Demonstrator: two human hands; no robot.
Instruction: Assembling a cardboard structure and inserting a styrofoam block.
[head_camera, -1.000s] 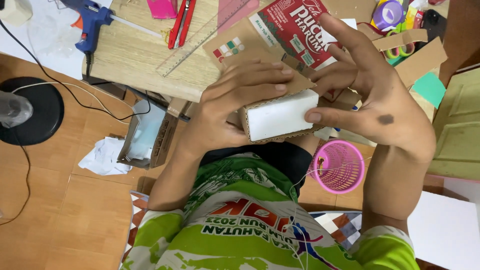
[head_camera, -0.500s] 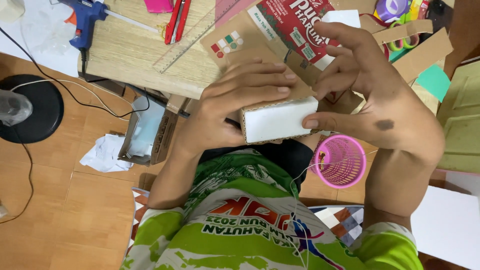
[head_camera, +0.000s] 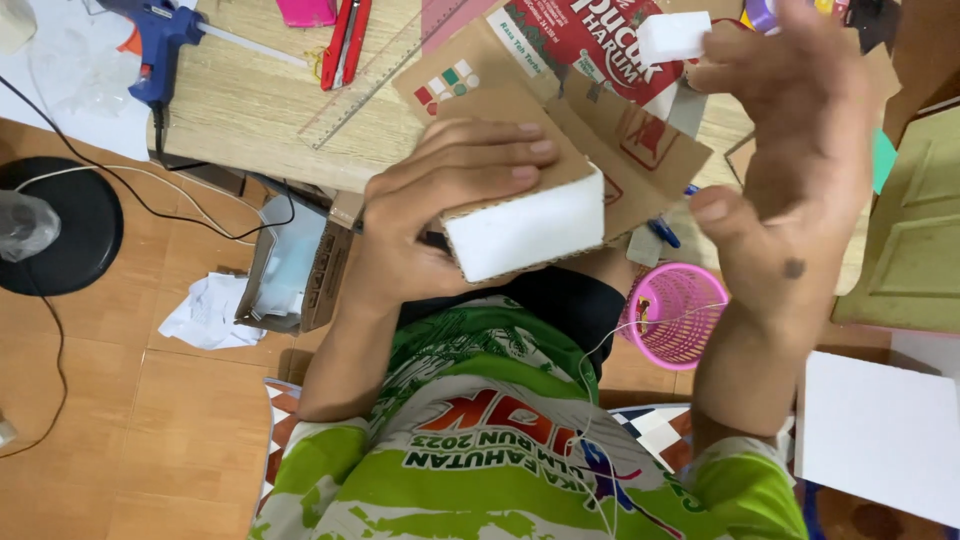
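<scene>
My left hand (head_camera: 440, 200) grips a block (head_camera: 525, 230) with a white foam face and a brown cardboard wrap on top, held above my lap. My right hand (head_camera: 800, 150) is raised to the right of the block, clear of it, with fingers spread and nothing in it. Its fingertips are near a small white foam piece (head_camera: 672, 35) lying on a flattened red-printed cardboard box (head_camera: 590, 50).
On the low wooden table (head_camera: 250, 110) lie a blue glue gun (head_camera: 160, 40), a red cutter (head_camera: 345, 40) and a clear ruler (head_camera: 380, 70). A pink mesh basket (head_camera: 680, 310), a white sheet (head_camera: 880, 430), crumpled paper (head_camera: 210, 310) and a black round base (head_camera: 60, 225) sit on the floor.
My right hand has let go of the block's right end and lifted up and away with its fingers spread. My left hand still holds the block.
</scene>
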